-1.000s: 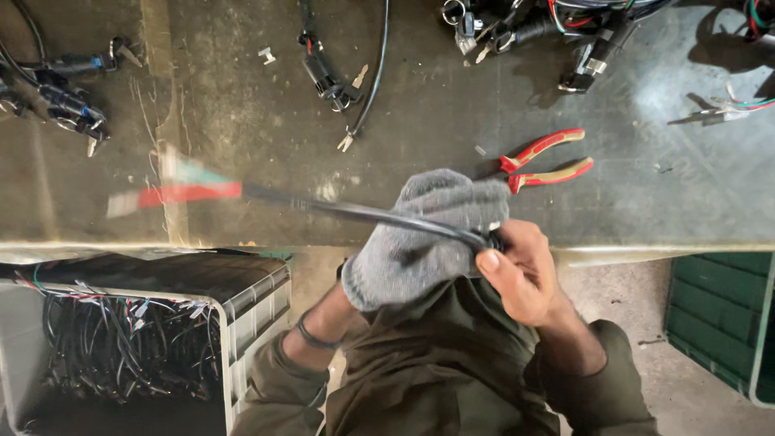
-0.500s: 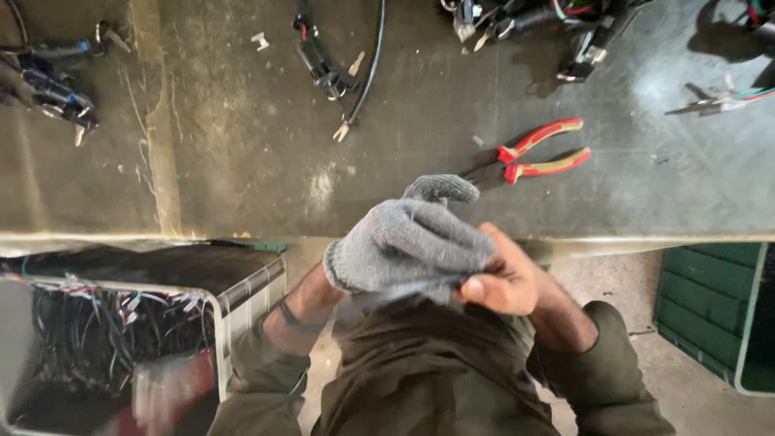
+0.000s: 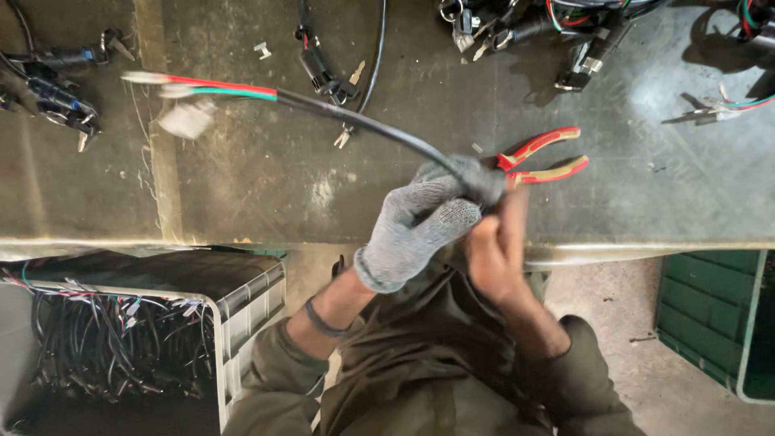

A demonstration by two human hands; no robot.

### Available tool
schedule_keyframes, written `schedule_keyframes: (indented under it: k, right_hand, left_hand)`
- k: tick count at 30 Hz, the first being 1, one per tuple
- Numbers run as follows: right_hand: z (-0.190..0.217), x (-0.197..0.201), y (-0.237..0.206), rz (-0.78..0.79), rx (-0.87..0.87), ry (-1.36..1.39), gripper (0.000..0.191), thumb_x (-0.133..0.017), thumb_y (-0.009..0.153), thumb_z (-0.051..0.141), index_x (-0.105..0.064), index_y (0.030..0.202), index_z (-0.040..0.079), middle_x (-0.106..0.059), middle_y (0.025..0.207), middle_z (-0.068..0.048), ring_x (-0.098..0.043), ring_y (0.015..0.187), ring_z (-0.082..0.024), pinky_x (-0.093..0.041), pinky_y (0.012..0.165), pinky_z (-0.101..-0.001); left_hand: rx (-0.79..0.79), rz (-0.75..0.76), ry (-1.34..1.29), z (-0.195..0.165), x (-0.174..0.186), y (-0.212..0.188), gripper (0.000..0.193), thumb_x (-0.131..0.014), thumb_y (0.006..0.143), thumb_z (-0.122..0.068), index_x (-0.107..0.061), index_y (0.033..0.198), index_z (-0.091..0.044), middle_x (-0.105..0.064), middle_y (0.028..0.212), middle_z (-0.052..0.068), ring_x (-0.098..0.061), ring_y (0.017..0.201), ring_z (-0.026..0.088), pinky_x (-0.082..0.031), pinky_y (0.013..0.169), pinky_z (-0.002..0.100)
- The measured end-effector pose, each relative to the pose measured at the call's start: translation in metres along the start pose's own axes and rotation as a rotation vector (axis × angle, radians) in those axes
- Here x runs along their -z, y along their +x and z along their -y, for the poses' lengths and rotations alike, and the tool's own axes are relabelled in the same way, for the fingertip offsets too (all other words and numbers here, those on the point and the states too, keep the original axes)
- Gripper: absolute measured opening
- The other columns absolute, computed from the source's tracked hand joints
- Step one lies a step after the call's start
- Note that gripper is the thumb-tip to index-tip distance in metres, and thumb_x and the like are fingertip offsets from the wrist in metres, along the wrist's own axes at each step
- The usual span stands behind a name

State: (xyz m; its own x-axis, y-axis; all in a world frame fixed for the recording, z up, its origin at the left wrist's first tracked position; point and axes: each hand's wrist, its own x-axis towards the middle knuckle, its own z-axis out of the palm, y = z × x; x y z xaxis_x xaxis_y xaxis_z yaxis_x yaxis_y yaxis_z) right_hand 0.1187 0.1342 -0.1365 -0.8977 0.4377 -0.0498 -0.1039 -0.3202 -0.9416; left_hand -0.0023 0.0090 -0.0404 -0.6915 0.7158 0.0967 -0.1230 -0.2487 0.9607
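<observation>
My left hand wears a grey knit glove and is closed around a black sheathed cable. The cable sticks out up and to the left over the metal bench, ending in red, green and white wires with a blurred white connector. My bare right hand is just right of the glove, its fingers pinching the cable's near end. Both hands hover at the bench's front edge. Red-and-yellow pliers lie right behind the hands.
Loose cable pieces and connectors lie at the bench's back left, back middle and back right. A grey crate full of black wires stands on the floor at lower left. A green crate stands at lower right.
The cable was out to the left a second ago, then out of sight with the hands bunched together. Now it points up-left over the bench again, farther back.
</observation>
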Motion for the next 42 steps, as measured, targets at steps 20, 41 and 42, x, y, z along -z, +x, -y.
schedule_keyframes:
  k: [20,41,42]
  right_hand:
    - [0.111,0.047,0.058,0.033,0.176,-0.556,0.055,-0.068,0.088,0.064,-0.066,0.114,0.016,-0.065,0.114,-0.002,-0.057,0.1,-0.021,-0.041,0.09,-0.0402]
    - [0.121,0.005,0.063,0.315,0.465,-1.218,0.029,-0.084,0.075,0.012,-0.059,0.089,0.004,-0.063,0.085,-0.008,-0.067,0.086,-0.03,-0.051,0.07,-0.0399]
    - [0.12,0.004,0.063,0.329,0.468,-1.154,0.032,-0.084,0.075,0.012,-0.059,0.093,0.003,-0.062,0.088,-0.009,-0.068,0.091,-0.031,-0.051,0.073,-0.0398]
  left_hand:
    - [-0.102,0.105,0.256,-0.029,0.0,-0.008,0.025,-0.054,0.117,-0.017,-0.058,0.135,-0.001,-0.062,0.115,0.006,-0.063,0.106,0.014,-0.052,0.1,0.027]
    - [0.017,0.094,0.244,-0.063,-0.006,-0.016,0.055,-0.069,0.102,-0.012,-0.046,0.151,-0.003,-0.063,0.127,0.012,-0.066,0.11,0.019,-0.056,0.099,0.03]
    - [0.004,0.082,0.28,-0.062,-0.005,-0.016,0.056,-0.07,0.102,-0.012,-0.046,0.151,-0.003,-0.063,0.128,0.012,-0.066,0.11,0.019,-0.056,0.099,0.03]
